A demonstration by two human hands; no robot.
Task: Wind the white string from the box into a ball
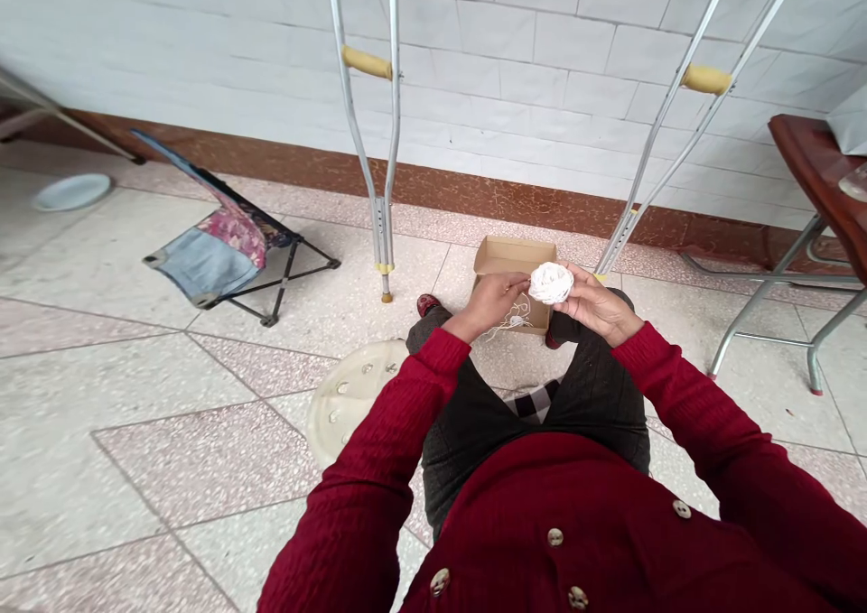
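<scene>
1. The right hand (pixel 600 308) cups a white ball of string (pixel 551 283) above the knees, its fingers curled around the ball's side.
2. The left hand (pixel 489 301) touches the ball, fingers pinched shut on the loose string (pixel 509 326) trailing below.
3. An open cardboard box (pixel 505 254) sits on the floor (pixel 101 369) just beyond the hands, with a crutch (pixel 383 216) nearby.

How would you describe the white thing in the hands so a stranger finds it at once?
Two crutches lean on the white tiled wall, and an open cardboard box stands on the floor between their feet. Before the box, the left hand and right hand hold a ball of white thread. It is round and wound, unlike the loose thread trailing under it.
</scene>
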